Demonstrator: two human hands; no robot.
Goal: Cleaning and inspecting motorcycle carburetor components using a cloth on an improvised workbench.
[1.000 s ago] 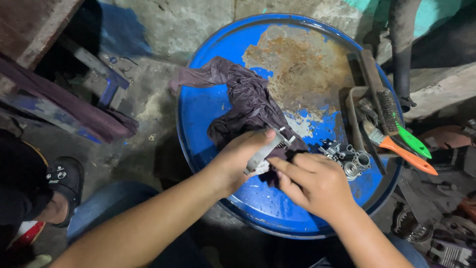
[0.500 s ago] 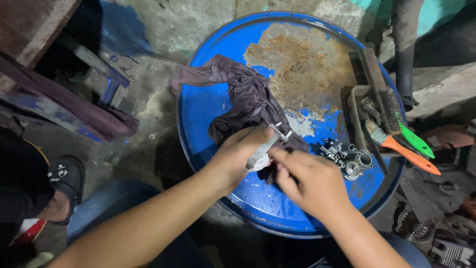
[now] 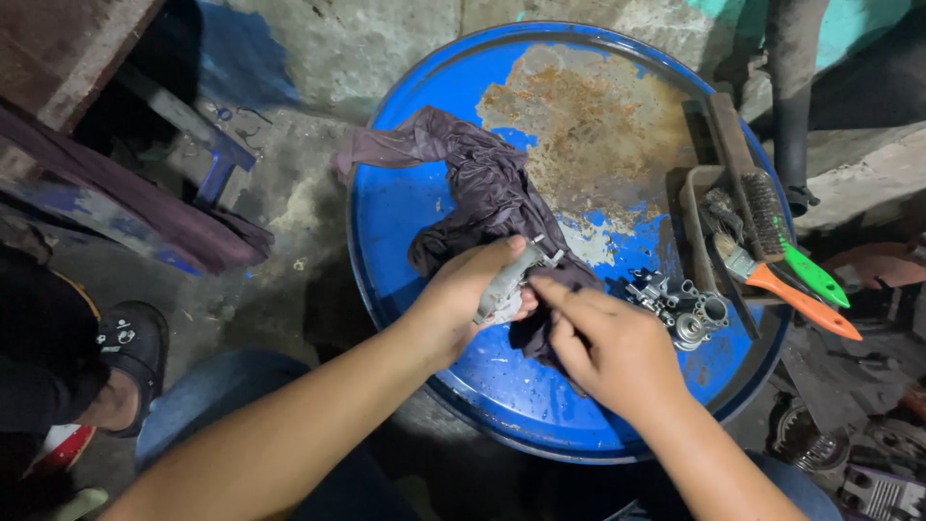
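Your left hand has its grip closed around a small grey metal part, thumb and fingers wrapped so that its narrow end sticks out toward 1 o'clock. Your right hand is pinched shut on a fold of the dark cloth and presses it against the part, which sits between both hands at about 6 o'clock over the blue drum lid. Holding the part off the lid lets the cloth reach round it; whether the cloth is rubbing a face or a hole is hard to tell, since your fingers cover the contact.

In the head view, the rest of the cloth trails from your hands up toward 11 o'clock across the lid, loose and crumpled. A rusty bare patch lies at 12 o'clock. At 3 o'clock a cluster of small metal fittings rests on the lid, just beside your right hand. Past them, a shallow tray on the lid's edge holds a wire brush with a green handle and a paintbrush with an orange handle.
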